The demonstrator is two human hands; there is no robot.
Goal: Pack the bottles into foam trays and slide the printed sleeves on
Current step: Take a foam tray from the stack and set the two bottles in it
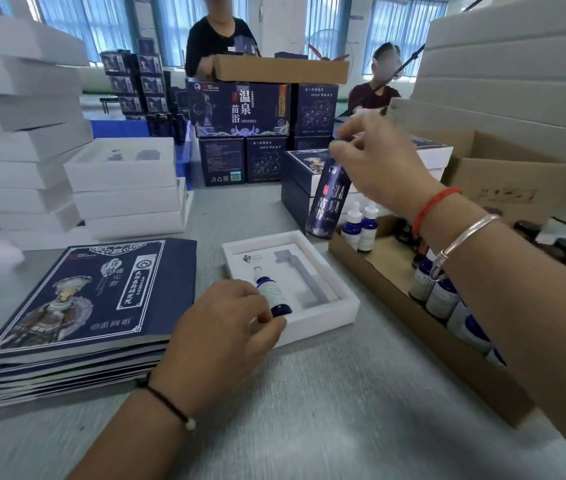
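Note:
A white foam tray (340,308) lies on the grey table in front of me. In its left slot rests a small blue dropper bottle (272,289), and my left hand (226,327) holds the bottle's lower end between thumb and fingers. The tray's right slot is empty. My right hand (378,164) is raised above the tray's far right corner and pinches the top of a tall dark blue printed bottle (326,199), which hangs tilted. A stack of flat dark blue printed sleeves (84,299) lies to the left of the tray.
A long cardboard box (423,327) with several blue bottles runs along the right. White foam trays (125,188) are stacked at the left and back. Packed blue boxes (240,112) stand behind, with two people beyond them.

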